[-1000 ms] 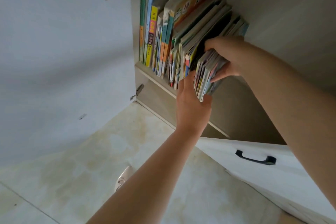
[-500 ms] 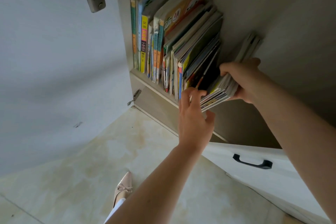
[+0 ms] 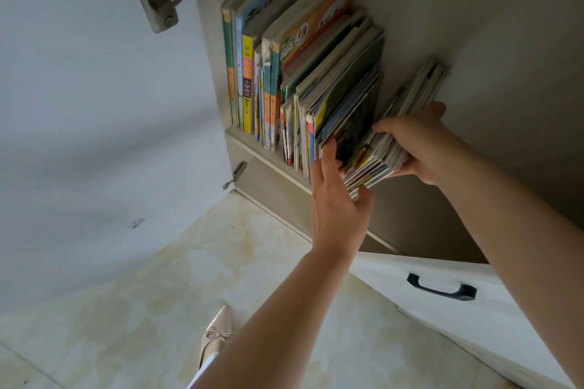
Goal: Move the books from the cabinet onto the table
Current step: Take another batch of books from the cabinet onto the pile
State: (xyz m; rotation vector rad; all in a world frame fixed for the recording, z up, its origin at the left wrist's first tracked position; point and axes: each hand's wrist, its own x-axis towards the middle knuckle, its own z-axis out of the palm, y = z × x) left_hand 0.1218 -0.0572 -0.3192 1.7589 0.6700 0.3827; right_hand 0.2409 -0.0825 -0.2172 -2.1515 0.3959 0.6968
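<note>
landmark: the cabinet (image 3: 474, 25), door swung open, everything below is placed relative to it

bundle: a bundle of thin books (image 3: 388, 148) sits at the right-hand end of the cabinet's shelf, tipped over so its tops lean toward the inside right wall and its bottom edges stick out past the shelf's front lip

long axis: runs slanted, from the low near corner up and back into the cabinet, so I'd say it comes out by pulling along that slant, toward the person

right hand: the right hand (image 3: 420, 148) is wrapped around the bundle's outer side, thumb on top, fingers underneath, so it's properly gripping it

left hand: the left hand (image 3: 338, 193) is just under the shelf lip, fingers straight and pressing on the bundle's near-left face, thumb spread below; not curled round anything

nearer hand: both are on it, but the right one carries the weight

rest of row: the other standing books (image 3: 268, 79) are packed upright toward the cabinet's left wall, touching the bundle's left side

surface: not in view, so can't tell which way the bundle goes once it's out

risk: my guess, thin covers could fan out and slip
</note>
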